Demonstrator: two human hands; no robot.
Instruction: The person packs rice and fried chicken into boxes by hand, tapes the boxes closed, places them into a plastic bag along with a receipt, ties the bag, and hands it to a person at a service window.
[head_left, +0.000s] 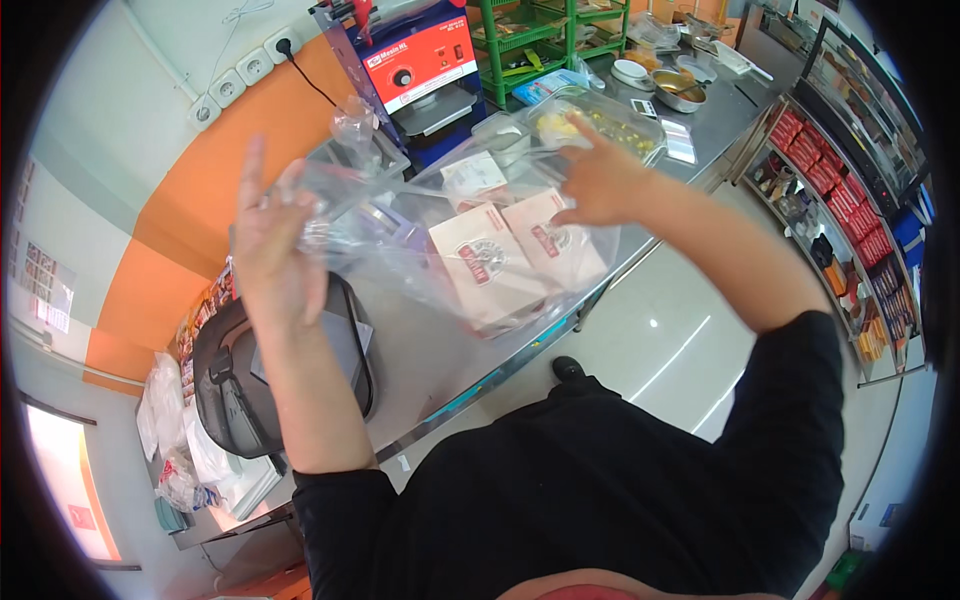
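Observation:
A clear plastic bag (420, 277) lies on the steel worktable (405, 352) with printed cardboard food boxes (487, 262) showing through it. My left hand (281, 232) is raised at the bag's left end, fingers spread and blurred; the crumpled film gathers beside its fingers, and whether it grips any is unclear. Over the bag's right side is my right hand (607, 176), index finger stretched out and thumb apart, near the second box (555, 236). A small box with a paper slip (474, 176) sits behind them. A purple tape dispenser (394, 225) is partly covered by the film.
A cup sealer (420, 67) stands at the back, beside green plastic racks (517, 45). A clear tray of food (637, 131) and a metal bowl (679, 90) are at the back right. A black bag (240, 375) lies left. Shelves with red packets (840, 180) stand across the floor.

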